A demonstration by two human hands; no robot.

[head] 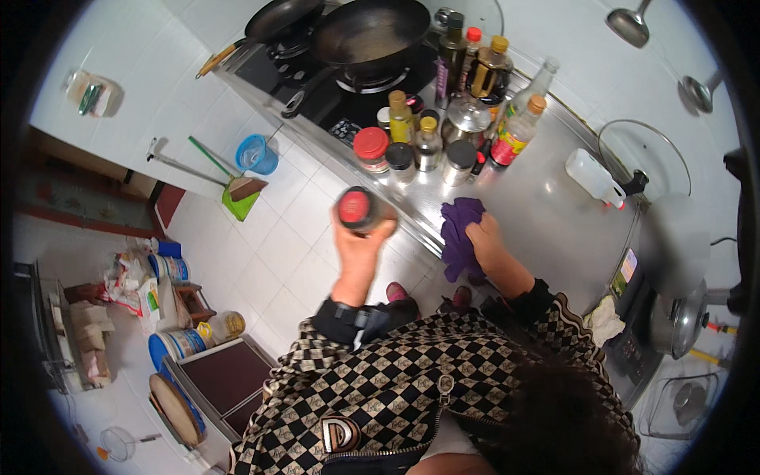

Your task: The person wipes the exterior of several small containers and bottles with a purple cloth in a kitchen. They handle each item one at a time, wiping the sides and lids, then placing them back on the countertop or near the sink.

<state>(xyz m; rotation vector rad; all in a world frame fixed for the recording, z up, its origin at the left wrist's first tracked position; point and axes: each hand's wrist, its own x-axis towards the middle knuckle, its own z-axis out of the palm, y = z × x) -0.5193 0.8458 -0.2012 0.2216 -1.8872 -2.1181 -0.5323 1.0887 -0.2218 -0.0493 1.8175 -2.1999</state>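
My left hand [360,249] grips a jar with a black and red lid [355,206], held above the floor beside the counter edge; its body is partly hidden and blurred. In my right hand [488,244] is a bunched purple cloth [460,231], at the front edge of the stainless steel counter [534,225]. Just beyond the hands stands a group of bottles and jars, among them a red-lidded jar [371,148], a black-lidded jar [401,162], another dark-lidded jar [459,161] and a small yellow-capped bottle [428,142].
Behind the jars, a wok [371,35] sits on the gas stove [332,107]. A white plastic bottle [592,175] lies on the counter near a glass lid [644,151]. On the floor are a blue bucket [256,155] and a green dustpan [240,202].
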